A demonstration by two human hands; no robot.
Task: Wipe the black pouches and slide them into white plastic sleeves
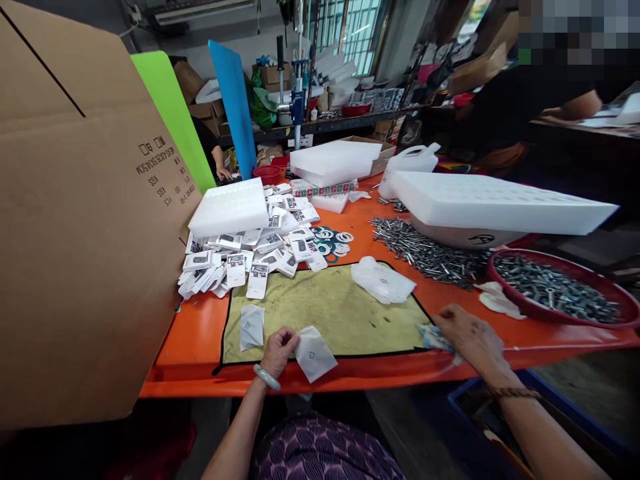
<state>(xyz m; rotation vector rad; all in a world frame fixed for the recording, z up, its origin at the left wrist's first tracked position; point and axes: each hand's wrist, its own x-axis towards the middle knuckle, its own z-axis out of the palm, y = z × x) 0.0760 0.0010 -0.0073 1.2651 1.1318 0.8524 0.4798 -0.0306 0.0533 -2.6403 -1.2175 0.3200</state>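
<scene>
Between the thumb and fingers of my left hand is the edge of a small white plastic bag with a printed triangle mark. Another such bag lies flat to its left on the yellow cloth. At the cloth's right front corner, my right hand has its fingers closed on a crumpled blue-and-white cloth, partly hidden and slightly blurred. A loose stack of clear-white bags rests on the yellow cloth's far right part.
A pile of printed white cards and a white foam block lie left, beside a large carton. Metal parts are heaped right, near a red basket of more. Ring-shaped pieces lie mid-table. Other people sit beyond.
</scene>
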